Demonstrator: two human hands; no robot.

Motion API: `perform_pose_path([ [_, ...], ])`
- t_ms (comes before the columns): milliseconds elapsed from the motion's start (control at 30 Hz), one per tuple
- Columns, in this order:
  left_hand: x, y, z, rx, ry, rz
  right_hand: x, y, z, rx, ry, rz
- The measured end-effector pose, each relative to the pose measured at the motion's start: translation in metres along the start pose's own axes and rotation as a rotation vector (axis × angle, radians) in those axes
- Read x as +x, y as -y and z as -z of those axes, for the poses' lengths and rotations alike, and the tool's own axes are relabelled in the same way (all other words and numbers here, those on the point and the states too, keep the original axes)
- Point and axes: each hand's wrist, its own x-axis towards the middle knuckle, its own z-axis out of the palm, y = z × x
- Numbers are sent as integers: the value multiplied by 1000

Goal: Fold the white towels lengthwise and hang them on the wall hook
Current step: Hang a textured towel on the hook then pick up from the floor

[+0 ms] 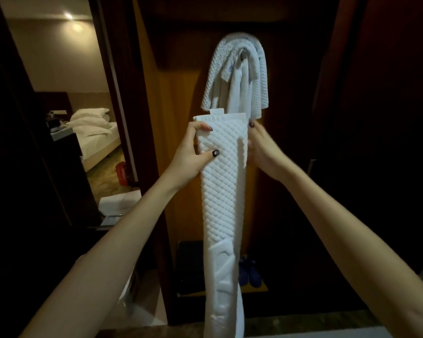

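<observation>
A long white quilted towel [221,191], folded into a narrow strip, hangs straight down in front of me. My left hand [191,152] pinches its upper left edge, thumb on the front. On the upper right edge my right hand [259,147] holds the strip, its fingers mostly hidden behind the fabric. Just above, white towels [237,76] are draped over a metal wall hook [243,53] on the wooden panel.
A dark wooden wall panel [181,118] stands behind the towels. At the left a doorway opens onto a bed with white pillows [91,123]. Blue shoes [250,272] sit on the floor below. A pale counter edge [142,308] lies at the lower left.
</observation>
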Motion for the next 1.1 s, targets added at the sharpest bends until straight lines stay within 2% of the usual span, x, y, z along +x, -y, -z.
perform_pose_path([
  [67, 10, -3, -3, 21, -32, 0, -13, -29, -4, -46, 89, -62],
  [133, 19, -6, -1, 68, -58, -7, -25, -53, -5, -80, 88, -100],
  [267, 32, -9, 7, 107, -94, 29, -33, -70, -3, 16, 113, -140],
  [333, 37, -7, 13, 182, -135, 44, -35, -71, -9, 29, 88, -103],
  [467, 47, -3, 21, 294, -217, 48, -36, -70, -22, 48, -3, 100],
  [567, 46, 0, 24, 145, -273, 54, -33, -56, -28, 184, -7, 95],
  [733, 7, 35, 23, -122, -282, 219, -24, -32, -26, 300, -15, 102],
  [967, -21, 51, 11, -427, -78, 289, -23, -17, -17, 298, -79, 55],
  [1033, -24, 49, 8, -494, -10, 313, -25, -16, -17, 272, -169, 13],
  [1100, -25, 47, 5, -490, -17, 321, -27, -16, -17, 205, -261, -21],
])
